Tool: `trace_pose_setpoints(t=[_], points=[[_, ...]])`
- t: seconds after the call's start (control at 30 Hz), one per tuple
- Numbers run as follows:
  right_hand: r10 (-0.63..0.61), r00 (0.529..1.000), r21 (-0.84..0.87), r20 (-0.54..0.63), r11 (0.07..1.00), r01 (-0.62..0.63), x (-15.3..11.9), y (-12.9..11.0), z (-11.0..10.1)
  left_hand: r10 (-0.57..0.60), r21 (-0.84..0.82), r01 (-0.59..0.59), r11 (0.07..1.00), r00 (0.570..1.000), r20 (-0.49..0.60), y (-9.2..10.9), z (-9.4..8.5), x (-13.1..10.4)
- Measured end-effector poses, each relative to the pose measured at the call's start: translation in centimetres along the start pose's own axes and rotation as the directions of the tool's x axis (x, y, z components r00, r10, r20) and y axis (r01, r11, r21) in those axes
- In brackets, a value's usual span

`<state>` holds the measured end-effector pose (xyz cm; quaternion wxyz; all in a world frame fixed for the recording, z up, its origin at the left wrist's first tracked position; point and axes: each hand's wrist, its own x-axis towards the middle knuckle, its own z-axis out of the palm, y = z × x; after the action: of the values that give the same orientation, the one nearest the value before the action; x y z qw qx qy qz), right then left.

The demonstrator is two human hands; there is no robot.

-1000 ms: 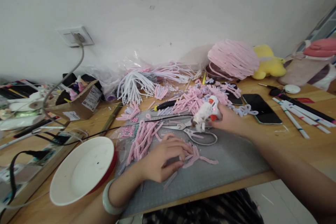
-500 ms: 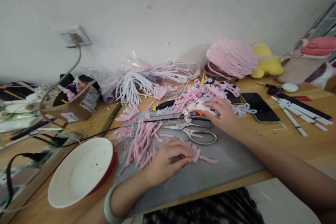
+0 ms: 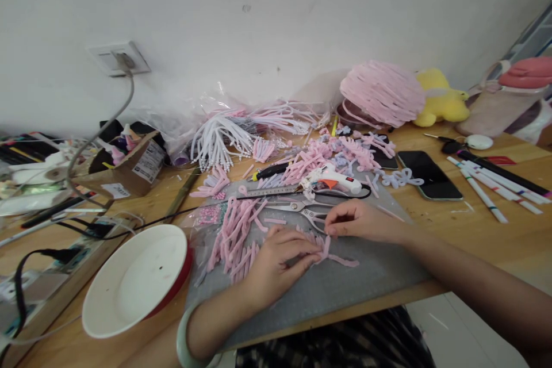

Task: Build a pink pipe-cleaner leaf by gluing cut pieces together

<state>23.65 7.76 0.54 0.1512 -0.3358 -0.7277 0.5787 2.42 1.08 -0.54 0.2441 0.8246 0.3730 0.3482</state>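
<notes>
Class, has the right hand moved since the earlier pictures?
Yes: against the scissors, the right hand has moved down the picture, from the glue gun to the pink strips.

Near the table's front edge, the left hand (image 3: 282, 261) covered part of a pink chenille piece (image 3: 344, 261), and its fingertips blurred into the fuzz. The right hand (image 3: 362, 223) hid much of the scissors' (image 3: 311, 217) handles; whether it pinched a strand could not be told. A whitish clump masked the glue gun's (image 3: 345, 181) nozzle. The ruler's (image 3: 269, 191) figures and the cardboard box's (image 3: 125, 175) label print were too small to read. Both forearms, the power strip by the table's left edge and a purple strip above the table ran out of view.
</notes>
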Motion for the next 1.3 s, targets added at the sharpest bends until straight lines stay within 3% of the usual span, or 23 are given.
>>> trace_pose_setpoints(t=[0.27, 0.57, 1.3], points=[[0.047, 0.997, 0.0, 0.055, 0.999, -0.047, 0.1, -0.1, 0.1, 0.01, 0.063, -0.014, 0.998, 0.998, 0.065, -0.2, 0.3, -0.1], [0.068, 0.998, -0.088, 0.006, 0.994, -0.067, 0.1, -0.3, 0.4, -0.031, 0.105, 0.004, 0.994, 0.966, 0.255, -0.2, 0.6, -0.3], [0.071, 0.995, -0.315, -0.074, 0.945, -0.091, 0.3, -0.6, 1.3, -0.042, 0.149, -0.004, 0.989, 0.951, 0.307, -0.4, 1.1, 0.2]])
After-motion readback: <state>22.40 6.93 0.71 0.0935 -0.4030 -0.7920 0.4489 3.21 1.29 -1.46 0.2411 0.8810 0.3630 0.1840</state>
